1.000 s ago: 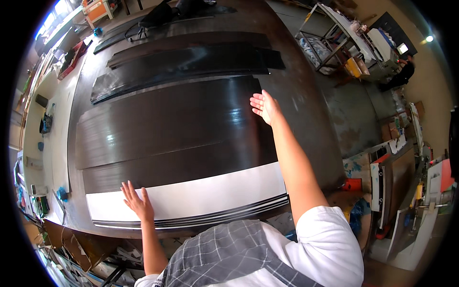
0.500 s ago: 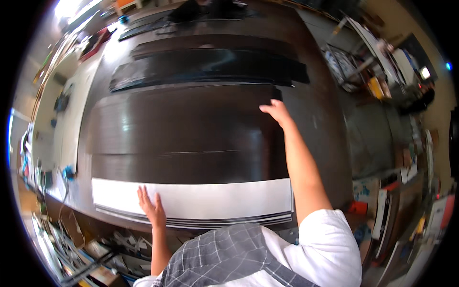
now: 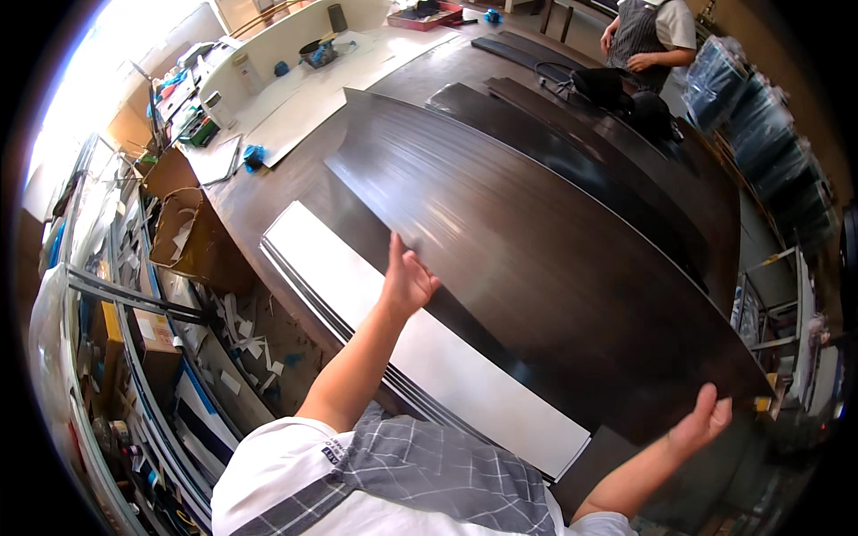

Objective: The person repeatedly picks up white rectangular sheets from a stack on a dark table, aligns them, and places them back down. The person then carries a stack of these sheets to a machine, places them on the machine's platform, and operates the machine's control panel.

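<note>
A large dark brown glossy sheet (image 3: 536,241) is raised off the table, its surface slightly bowed. My left hand (image 3: 411,277) grips its near long edge, with the thumb on top and the other fingers partly hidden. Close to the sheet's right end, my right hand (image 3: 702,418) is closed on its near corner. Beneath and nearer to me lies a stack of long white panels (image 3: 487,389), with dark lines between the layers on its near side. My left forearm crosses above this stack.
Narrower dark panels (image 3: 581,147) lie farther back on the table, beside a black bundle (image 3: 617,89). A co-worker (image 3: 643,40) stands at the far side. On the left are a cardboard box (image 3: 201,237) with scraps and racks of long strips (image 3: 147,357). Wrapped panels (image 3: 760,116) lean at right.
My view has turned, so the table now runs diagonally. Both hands have taken hold of the brown sheet and lifted it; my left hand has left the white stack.
</note>
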### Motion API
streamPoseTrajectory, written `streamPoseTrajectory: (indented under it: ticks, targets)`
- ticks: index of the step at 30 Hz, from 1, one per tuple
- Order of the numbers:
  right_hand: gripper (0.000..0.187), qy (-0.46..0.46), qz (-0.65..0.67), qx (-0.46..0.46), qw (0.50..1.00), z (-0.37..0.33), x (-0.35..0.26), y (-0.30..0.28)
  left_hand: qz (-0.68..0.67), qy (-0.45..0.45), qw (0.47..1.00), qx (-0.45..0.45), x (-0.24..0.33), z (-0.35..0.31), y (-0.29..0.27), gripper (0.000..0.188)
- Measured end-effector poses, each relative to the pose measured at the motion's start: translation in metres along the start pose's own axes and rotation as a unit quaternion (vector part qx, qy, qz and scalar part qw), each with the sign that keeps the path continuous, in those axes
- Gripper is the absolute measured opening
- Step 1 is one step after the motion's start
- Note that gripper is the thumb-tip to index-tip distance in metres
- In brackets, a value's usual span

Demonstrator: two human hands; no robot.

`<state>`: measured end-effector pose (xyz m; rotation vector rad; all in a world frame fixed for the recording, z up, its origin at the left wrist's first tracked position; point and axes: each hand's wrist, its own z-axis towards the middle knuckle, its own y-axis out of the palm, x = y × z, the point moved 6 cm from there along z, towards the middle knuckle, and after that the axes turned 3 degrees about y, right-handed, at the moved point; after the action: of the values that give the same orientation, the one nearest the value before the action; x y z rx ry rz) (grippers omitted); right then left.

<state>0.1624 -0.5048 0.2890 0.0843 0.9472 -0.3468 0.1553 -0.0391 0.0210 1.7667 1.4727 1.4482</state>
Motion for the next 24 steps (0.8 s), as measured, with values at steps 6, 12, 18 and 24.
streamPoseTrajectory:
  ticks: [6, 12, 18, 24]
  targets:
    - [0.019, 0.317, -0.086, 0.083, 0.941, -0.081, 0.124, -0.090, -0.082, 0.111, 0.990, -0.004, 0.077, -0.026, -0.012, 0.037]
    - [0.033, 0.451, -0.220, -0.186, 0.845, -0.181, 0.203, -0.076, 0.296, 0.240, 0.877, 0.292, 0.095, -0.091, -0.118, 0.018]
    - [0.044, 0.429, -0.477, -0.324, 0.695, -0.137, 0.189, -0.082, 0.534, 0.304, 0.719, 0.325, 0.115, -0.138, -0.141, 0.058]
    - [0.031, 0.353, -0.284, -0.209, 0.867, -0.020, 0.297, -0.042, 0.917, 0.167, 0.360, 0.027, -0.009, -0.123, -0.027, 0.077]
